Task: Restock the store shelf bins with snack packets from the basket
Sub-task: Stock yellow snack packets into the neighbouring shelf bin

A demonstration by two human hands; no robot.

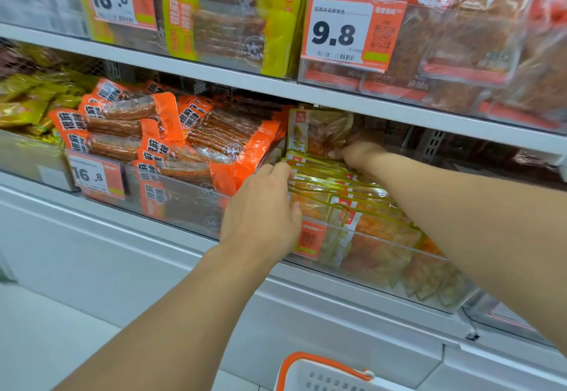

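Note:
A clear shelf bin point(380, 255) on the middle shelf holds a row of green-edged snack packets point(377, 228) with orange contents. My left hand point(264, 206) lies on the left front of that row, fingers curled over the packets' top edges. My right hand point(359, 153) reaches deep into the bin and pinches the lower edge of an upright green-edged packet point(319, 131) at the back. A white basket with an orange handle point(325, 372) shows at the bottom edge; its contents are hidden.
Left of this bin is a bin of orange snack packets point(171, 142) with a 16.8 price tag point(96, 176). Yellow packets point(27, 102) fill the far left. The upper shelf point(214, 71) carries more bins and a 9.8 tag point(340, 33) just above my hands.

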